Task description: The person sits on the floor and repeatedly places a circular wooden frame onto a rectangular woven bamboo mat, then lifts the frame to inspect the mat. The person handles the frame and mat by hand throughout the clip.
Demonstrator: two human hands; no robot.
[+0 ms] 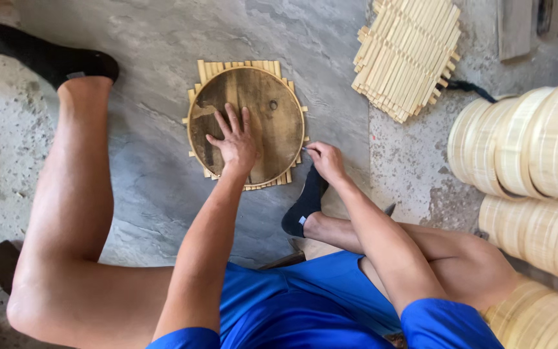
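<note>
A dark round wooden disc (263, 106) lies on a square mat of bamboo slats (205, 70) on the grey floor. My left hand (234, 143) presses flat on the disc, fingers spread. My right hand (324, 160) is closed at the disc's right edge, pinching a thin pen-like tool (306, 150) whose tip touches the rim. What kind of tool it is I cannot tell.
A stack of bamboo slat mats (408, 55) lies at the upper right. Rolls of round bamboo hoops (531, 142) are stacked along the right side. My legs, in black socks (305, 203), spread around the disc on the concrete floor (150, 174).
</note>
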